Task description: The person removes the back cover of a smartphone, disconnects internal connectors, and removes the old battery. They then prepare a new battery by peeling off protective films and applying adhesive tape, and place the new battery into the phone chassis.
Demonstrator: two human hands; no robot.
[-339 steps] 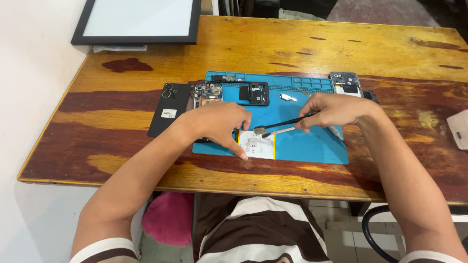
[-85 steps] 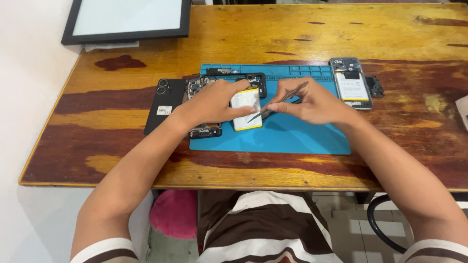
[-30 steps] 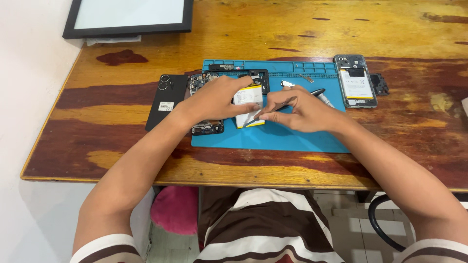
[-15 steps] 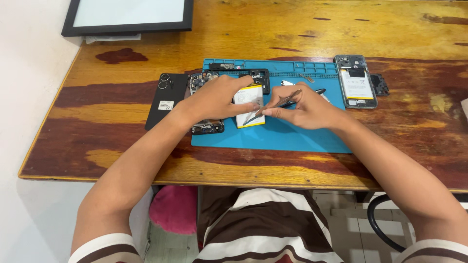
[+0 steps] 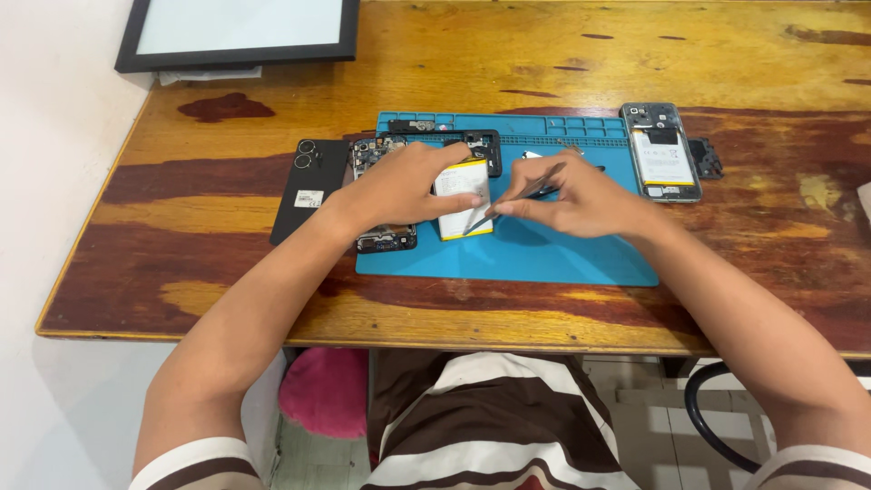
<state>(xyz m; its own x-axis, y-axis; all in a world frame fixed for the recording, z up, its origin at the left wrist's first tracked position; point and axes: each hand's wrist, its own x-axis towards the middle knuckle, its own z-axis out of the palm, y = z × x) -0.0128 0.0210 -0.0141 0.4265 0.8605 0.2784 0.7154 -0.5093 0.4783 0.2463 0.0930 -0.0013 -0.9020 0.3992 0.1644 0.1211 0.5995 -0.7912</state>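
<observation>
Single view, head-mounted, looking steeply down and forward from above the seated person's chest. Near edge catches the striped shirt and both forearms; far edge reaches the framed panel at far left. Wooden table fills most of frame, blue mat about centre. Medium-close range. No second view to overlap with.
</observation>
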